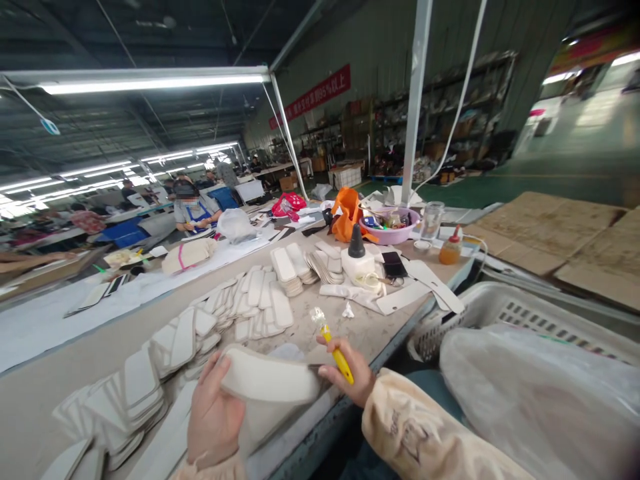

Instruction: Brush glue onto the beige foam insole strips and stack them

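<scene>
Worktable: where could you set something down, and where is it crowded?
Bare: between the pale stacked pieces and the yellow-handled brush; also the strip between those pieces and the white sheet. Crowded: around the dark-capped bottle, lilac basin and orange bag.

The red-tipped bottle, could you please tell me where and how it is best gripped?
I'd probably grip the red-tipped bottle around its wide body, below the narrow tip, from the near side: it stands upright, with a glass jar beyond, to the left.
</scene>
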`<state>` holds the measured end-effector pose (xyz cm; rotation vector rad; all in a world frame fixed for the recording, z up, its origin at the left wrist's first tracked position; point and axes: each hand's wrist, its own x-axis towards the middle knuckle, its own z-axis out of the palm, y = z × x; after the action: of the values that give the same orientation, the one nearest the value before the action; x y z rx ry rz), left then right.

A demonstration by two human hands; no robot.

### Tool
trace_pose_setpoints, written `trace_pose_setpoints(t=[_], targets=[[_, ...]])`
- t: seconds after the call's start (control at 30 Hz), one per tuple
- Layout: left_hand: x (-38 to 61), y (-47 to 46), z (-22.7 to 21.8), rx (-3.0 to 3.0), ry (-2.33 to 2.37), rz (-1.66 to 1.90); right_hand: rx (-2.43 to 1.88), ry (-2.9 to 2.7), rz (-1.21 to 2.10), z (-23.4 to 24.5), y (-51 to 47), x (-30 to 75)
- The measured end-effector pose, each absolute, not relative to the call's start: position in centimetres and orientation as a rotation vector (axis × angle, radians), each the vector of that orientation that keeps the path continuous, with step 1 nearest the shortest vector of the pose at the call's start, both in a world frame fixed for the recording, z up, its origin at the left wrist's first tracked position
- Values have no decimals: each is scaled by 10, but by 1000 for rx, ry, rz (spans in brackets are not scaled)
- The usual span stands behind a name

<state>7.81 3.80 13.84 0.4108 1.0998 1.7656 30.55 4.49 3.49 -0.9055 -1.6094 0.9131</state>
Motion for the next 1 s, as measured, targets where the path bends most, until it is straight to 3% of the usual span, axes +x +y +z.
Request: trace_pose_setpoints(t=[0.2,1.0], targets=[[75,47,160,425,1068,1755,-785,-1346,1161,38,29,291],[63,56,138,270,1153,1847,-776,-1174,1409,31,17,280]])
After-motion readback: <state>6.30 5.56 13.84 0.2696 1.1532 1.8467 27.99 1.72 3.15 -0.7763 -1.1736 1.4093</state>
